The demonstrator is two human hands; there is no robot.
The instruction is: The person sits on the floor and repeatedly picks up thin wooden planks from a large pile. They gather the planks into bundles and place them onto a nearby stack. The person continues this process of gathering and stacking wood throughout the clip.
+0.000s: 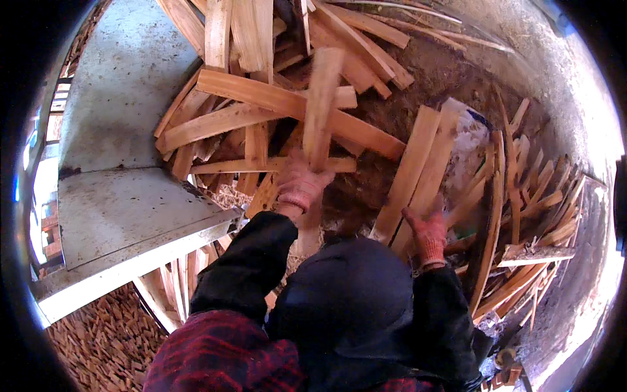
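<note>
My left hand (302, 184), in a pinkish knit glove, is closed around a wooden plank (323, 91) that stands up from it, slightly blurred. Behind that plank a longer board (255, 91) runs slantwise over the wood pile. To the right, my right hand (428, 234), gloved alike, has its thumb apart from its fingers, and the fingertips are smeared by motion. Its thumb lies at the edge of two planks (411, 173) leaning side by side. I cannot see anything gripped in it.
A grey metal surface (137, 202) with a raised back panel stands at left. Loose boards (245, 32) heap up at the back. Thin slats (542, 196) lean by the pale wall (581, 98) at right. Many small wood pieces (104, 333) cover the lower left.
</note>
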